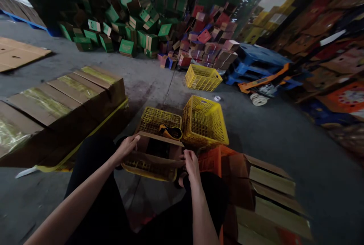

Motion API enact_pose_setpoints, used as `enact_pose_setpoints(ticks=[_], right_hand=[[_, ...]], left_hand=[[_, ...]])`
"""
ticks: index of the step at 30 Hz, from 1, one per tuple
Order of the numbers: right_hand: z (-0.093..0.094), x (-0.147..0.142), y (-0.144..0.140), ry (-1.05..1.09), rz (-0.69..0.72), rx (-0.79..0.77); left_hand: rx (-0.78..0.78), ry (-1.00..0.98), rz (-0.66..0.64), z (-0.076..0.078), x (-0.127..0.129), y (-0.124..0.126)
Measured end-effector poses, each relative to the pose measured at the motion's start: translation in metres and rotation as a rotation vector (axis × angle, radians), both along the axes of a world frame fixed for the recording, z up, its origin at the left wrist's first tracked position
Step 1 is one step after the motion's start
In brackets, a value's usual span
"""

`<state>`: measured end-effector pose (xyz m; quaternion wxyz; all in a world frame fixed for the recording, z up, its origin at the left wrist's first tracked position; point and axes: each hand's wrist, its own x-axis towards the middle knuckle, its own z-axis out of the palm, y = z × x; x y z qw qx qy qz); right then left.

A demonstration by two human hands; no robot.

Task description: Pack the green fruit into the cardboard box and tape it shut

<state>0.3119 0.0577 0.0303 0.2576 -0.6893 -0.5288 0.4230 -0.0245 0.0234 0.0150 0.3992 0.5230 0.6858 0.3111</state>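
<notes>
An open brown cardboard box (155,154) rests on an overturned yellow crate (158,120) in front of my knees. My left hand (126,147) grips the box's left top corner. My right hand (191,165) pinches its right flap. A yellow tape dispenser (170,132) lies on the crate just behind the box. A second yellow crate (204,121) stands tilted at the right of the first.
Flat brown cartons (61,103) are stacked at my left, and more flat cartons (271,195) over an orange crate (212,159) at my right. Another yellow crate (203,77), blue pallets (257,57), a pallet jack (263,82) and heaps of green boxes (127,21) and red boxes (209,38) lie beyond.
</notes>
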Motion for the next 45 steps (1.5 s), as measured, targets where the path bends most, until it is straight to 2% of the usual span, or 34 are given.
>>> enact_pose_setpoints(ticks=[4,10,13,18,20,23,25,29,32,34,36,40,42,45], right_hand=[[0.002,0.001,-0.003,0.032,0.156,-0.020],[0.012,0.002,-0.010,-0.029,0.529,0.017],[0.014,0.005,-0.014,-0.090,0.639,-0.002],[0.011,0.003,-0.023,-0.181,0.809,-0.139],[0.006,0.000,-0.029,-0.254,0.857,-0.139],[-0.003,-0.006,-0.040,-0.389,0.921,-0.059],[-0.008,-0.011,-0.047,-0.473,0.937,0.028],[-0.013,-0.018,-0.057,-0.610,0.897,0.162],[-0.012,-0.019,-0.058,-0.652,0.897,0.159],[-0.011,-0.019,-0.056,-0.665,0.908,0.137],[-0.009,-0.019,-0.054,-0.666,0.916,0.121],[-0.006,-0.019,-0.050,-0.652,0.925,0.085],[-0.004,-0.019,-0.049,-0.641,0.930,0.070],[-0.002,-0.018,-0.048,-0.630,0.939,0.064]], left_hand=[[-0.032,0.019,-0.028,-0.012,0.001,-0.003],[0.048,-0.052,-0.155,-0.023,0.004,-0.005],[0.019,0.032,-0.161,-0.024,0.006,-0.006],[0.026,0.207,-0.212,-0.024,0.011,-0.011],[0.049,0.236,-0.218,-0.022,0.015,-0.013],[0.100,0.263,-0.242,-0.016,0.023,-0.017],[0.193,0.306,-0.331,-0.012,0.029,-0.020],[0.412,0.540,-0.645,-0.006,0.041,-0.026],[0.472,0.675,-0.744,0.002,0.045,-0.027],[0.517,0.723,-0.738,0.011,0.041,-0.025],[0.547,0.769,-0.679,0.024,0.031,-0.023],[0.477,0.887,-0.564,0.044,0.006,-0.021],[0.383,0.952,-0.530,0.045,0.000,-0.021],[0.277,0.987,-0.461,0.036,0.004,-0.020]])
